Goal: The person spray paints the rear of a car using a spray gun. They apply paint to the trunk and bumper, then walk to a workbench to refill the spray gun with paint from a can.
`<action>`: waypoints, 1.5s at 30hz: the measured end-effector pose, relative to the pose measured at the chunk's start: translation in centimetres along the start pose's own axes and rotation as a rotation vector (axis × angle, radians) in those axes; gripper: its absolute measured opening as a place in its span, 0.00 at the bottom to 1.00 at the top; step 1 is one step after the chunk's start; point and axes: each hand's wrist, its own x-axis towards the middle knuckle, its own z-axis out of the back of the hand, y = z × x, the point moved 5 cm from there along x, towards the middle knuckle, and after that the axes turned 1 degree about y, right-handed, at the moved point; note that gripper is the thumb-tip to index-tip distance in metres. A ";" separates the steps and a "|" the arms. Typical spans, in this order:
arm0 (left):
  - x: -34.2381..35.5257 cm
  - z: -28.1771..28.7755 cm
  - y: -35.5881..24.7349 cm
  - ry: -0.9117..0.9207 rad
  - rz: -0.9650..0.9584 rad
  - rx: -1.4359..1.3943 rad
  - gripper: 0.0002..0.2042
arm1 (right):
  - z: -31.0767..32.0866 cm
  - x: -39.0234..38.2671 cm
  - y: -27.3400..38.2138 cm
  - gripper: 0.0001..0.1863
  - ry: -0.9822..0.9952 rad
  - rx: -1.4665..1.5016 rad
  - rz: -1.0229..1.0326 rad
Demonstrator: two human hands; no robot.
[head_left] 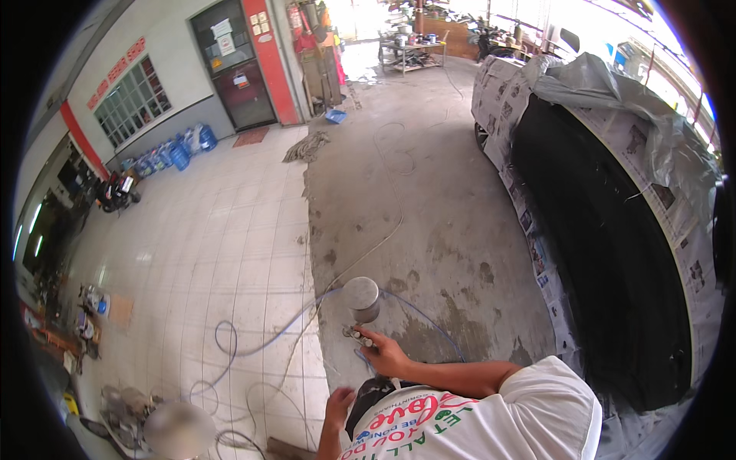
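My right hand (pixel 386 358) is closed around the handle of a spray gun (pixel 357 336), held out in front of my body. On top of the gun sits a round grey metal cup (pixel 362 297). A thin blue hose (pixel 280 345) loops over the floor near the gun; its joint with the gun is hidden. My left hand (pixel 340 402) hangs low beside my dark trousers, its fingers too small and partly hidden to read. Off to the right stands a car with a matte black panel (pixel 594 245), masked around with newspaper (pixel 548 295).
Grey plastic sheeting (pixel 586 84) covers the car's top. White tiles (pixel 230 253) meet rough concrete (pixel 429 230) along an edge ahead of me. Hoses and cords trail across both. Blue water jugs (pixel 180 153), a rag heap (pixel 307 146), a motorbike (pixel 117 192) and a worktable (pixel 414 54) stand farther off.
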 end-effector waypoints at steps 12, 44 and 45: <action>38.5 -4.9 -31.5 0.095 -0.248 -0.213 0.17 | 6.0 38.0 -1.3 0.40 0.186 -0.175 -0.118; 129.3 12.3 -95.1 0.312 -0.160 -0.051 0.21 | 19.0 118.0 -30.1 0.19 0.146 -0.426 -0.595; 131.4 10.9 -96.1 0.334 -0.141 -0.031 0.21 | 20.1 120.3 -30.1 0.19 0.138 -0.402 -0.608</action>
